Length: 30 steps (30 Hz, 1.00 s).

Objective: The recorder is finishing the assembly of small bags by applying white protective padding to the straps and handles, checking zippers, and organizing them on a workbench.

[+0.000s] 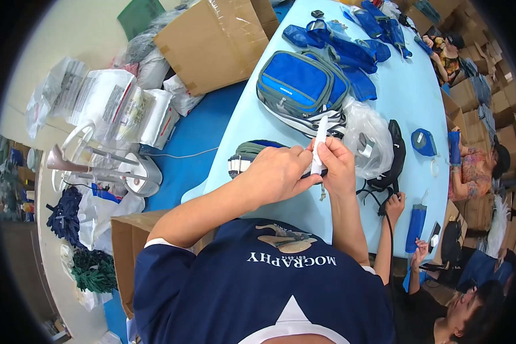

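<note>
- The left hand [278, 172] and the right hand [337, 166] are raised together above the light blue table [407, 97]; both are closed around a white folded strip [319, 143], which stands almost upright between the fingers, its top end free above them.
- Just under the hands lies a striped grey bag [243, 157]; behind it, further on the table, a blue and grey bag [301, 83]; to the right a clear plastic bag [370, 135] beside a black pouch [395, 152].
- At the lower right another person's hand [394, 204] touches a black cord; a cardboard box [212, 43] stands at the table's left.
</note>
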Tool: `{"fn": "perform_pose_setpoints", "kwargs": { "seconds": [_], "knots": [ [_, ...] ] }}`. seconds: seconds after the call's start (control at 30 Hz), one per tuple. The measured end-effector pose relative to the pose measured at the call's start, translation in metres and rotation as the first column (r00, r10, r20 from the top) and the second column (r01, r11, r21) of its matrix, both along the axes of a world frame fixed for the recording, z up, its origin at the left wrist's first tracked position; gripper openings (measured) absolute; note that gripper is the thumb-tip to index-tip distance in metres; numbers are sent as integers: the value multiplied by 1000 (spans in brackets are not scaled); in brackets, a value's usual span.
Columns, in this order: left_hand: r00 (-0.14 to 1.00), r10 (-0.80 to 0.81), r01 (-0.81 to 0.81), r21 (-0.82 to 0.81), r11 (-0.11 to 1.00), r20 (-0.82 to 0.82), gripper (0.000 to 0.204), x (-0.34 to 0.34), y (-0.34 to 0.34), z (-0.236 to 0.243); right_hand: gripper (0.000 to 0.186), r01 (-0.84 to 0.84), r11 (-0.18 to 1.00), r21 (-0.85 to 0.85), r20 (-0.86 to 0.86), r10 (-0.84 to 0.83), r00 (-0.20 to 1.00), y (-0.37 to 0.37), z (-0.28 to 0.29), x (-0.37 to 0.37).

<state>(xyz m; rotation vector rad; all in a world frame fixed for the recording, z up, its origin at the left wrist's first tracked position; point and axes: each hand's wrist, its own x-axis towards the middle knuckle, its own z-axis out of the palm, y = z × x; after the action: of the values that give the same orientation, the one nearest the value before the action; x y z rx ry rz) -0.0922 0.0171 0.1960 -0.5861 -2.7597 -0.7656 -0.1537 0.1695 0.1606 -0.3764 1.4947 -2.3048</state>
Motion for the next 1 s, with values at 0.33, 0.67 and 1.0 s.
{"fn": "perform_pose_setpoints", "kwargs": {
  "seconds": [0.33,0.67,1.0],
  "knots": [
    [999,15,-14,13,1000,-44,35,10,1,2,11,-86,994,71,-36,88,995,0,-1,4],
    [979,-42,38,-21,999,-202,36,5,0,-1,10,-56,996,66,7,56,998,6,7,3],
    [998,63,-63,295,953,8,38,6,-4,-15,14,-131,900,416,-182,223,958,10,11,-9]
  ]
}}
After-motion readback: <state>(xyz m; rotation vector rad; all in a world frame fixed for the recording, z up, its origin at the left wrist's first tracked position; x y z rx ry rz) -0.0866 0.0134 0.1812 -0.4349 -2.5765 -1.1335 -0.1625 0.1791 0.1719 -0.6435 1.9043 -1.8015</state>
